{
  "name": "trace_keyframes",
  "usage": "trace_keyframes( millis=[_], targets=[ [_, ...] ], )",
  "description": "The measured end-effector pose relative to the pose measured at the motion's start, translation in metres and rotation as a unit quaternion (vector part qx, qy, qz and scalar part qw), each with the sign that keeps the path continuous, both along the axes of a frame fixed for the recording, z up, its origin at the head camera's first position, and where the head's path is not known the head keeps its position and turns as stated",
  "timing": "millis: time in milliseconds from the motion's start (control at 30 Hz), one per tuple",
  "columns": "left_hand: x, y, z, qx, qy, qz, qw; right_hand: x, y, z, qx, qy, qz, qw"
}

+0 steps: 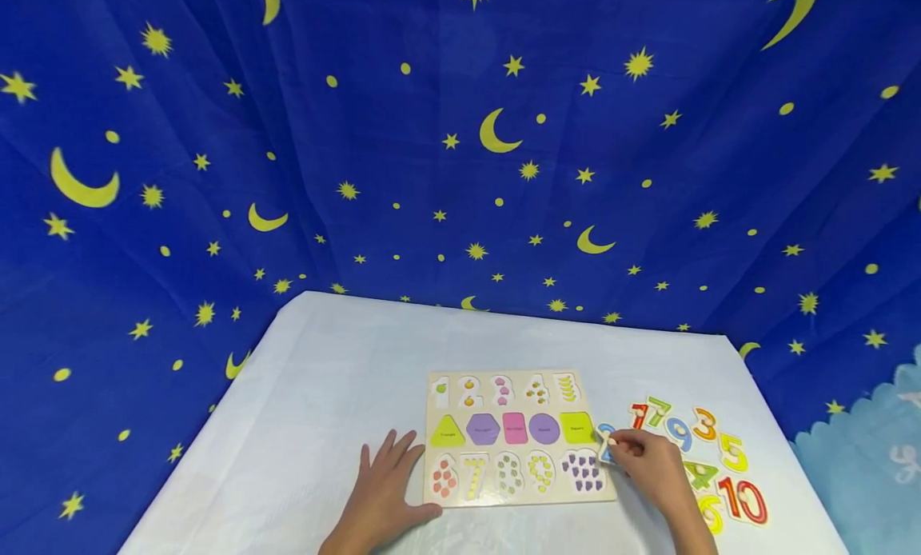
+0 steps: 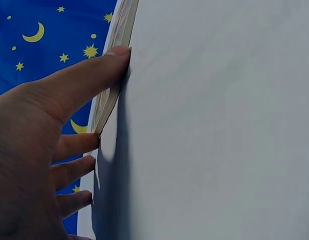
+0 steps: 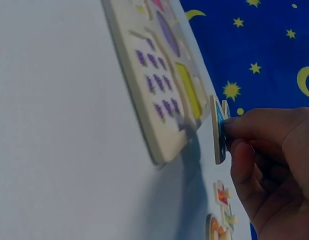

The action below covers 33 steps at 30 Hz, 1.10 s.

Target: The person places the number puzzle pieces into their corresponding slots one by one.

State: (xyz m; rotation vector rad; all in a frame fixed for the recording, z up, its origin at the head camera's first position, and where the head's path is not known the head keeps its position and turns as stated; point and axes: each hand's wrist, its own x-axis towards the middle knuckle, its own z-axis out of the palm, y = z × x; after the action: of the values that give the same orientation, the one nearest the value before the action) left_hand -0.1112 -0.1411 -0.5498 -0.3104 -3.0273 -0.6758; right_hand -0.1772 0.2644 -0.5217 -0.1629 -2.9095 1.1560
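Observation:
A wooden number puzzle board (image 1: 518, 495) lies on the table, with fruit pictures in its number-shaped recesses and coloured shapes across its middle row. At the board's lower left corner, my left hand (image 1: 384, 491) is spread, its thumb (image 2: 117, 57) touching the front edge. My right hand (image 1: 655, 467) pinches a blue number piece (image 1: 607, 443) by its knob, just off the board's right edge. In the right wrist view this piece (image 3: 218, 132) stands on edge between thumb and fingers, raised above the table; its digit is partly covered.
Loose number pieces lie right of the board, among them a red 10 (image 1: 743, 501), a yellow 5 (image 1: 733, 453), an orange 3 (image 1: 705, 424) and a blue 9 (image 1: 679, 433). A green 4 (image 1: 699, 475) and yellow 6 (image 1: 711, 513) lie beside my right forearm. Blue star-patterned cloth (image 1: 432, 155) hangs behind the table.

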Motion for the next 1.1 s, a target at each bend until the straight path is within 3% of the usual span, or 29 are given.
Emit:
trace_keyframes(
  millis=[200,467,800,1100],
  targets=[
    [-0.004,0.0,-0.001,0.0,-0.001,0.0,1.0,-0.008,-0.006,0.006,-0.003,0.013,0.014,1.0],
    [-0.003,-0.003,0.001,0.003,0.004,-0.005,1.0,-0.013,-0.018,0.001,-0.022,-0.007,0.015,1.0],
    [-0.005,-0.003,0.001,0.003,-0.004,-0.014,0.9999,-0.014,-0.027,0.001,0.012,-0.004,0.018,1.0],
    [-0.003,-0.001,-0.008,0.016,-0.021,-0.008,0.9996,-0.023,-0.037,0.004,0.023,0.008,0.042,0.999]
  ],
)
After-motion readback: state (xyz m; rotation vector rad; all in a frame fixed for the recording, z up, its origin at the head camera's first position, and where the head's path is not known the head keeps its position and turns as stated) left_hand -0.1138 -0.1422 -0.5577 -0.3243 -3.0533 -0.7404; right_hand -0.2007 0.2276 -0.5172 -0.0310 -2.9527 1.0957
